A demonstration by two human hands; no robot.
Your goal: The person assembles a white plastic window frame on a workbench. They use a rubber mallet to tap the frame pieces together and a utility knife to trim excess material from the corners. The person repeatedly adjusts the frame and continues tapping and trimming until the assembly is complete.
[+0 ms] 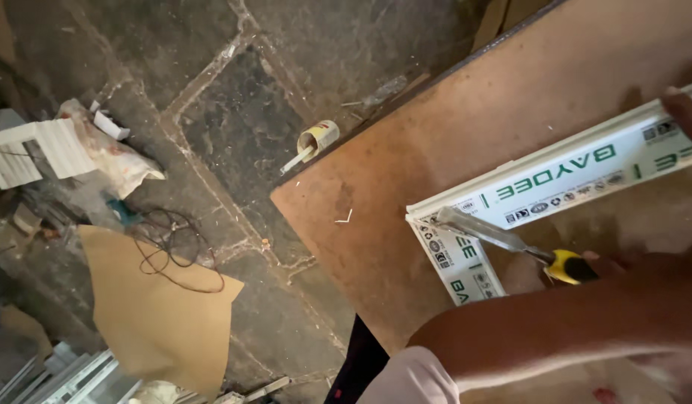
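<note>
**Chisel at the corner of a white frame**

Filling the right half of the frame, a brown board [451,142] serves as the bench, its edge running diagonally over the dark stone floor [241,120]. On it lies the white plastic frame profile [555,179], two lengths meeting at a mitred corner at centre right, still wearing its printed protective film. It looks light, hollow and rigid, slick on the film, likely to mar if gouged; best steadied flat along its length. At the upper right edge, the left hand [686,112] presses down on the profile, fingers mostly out of view, so its grip cannot be told. Lower right, the right hand [623,273] closes around the yellow handle of a chisel [503,238], blade tip resting at the corner joint. Smallest of all, a tipped tube [312,142] lies on the floor just beyond the board.
</note>
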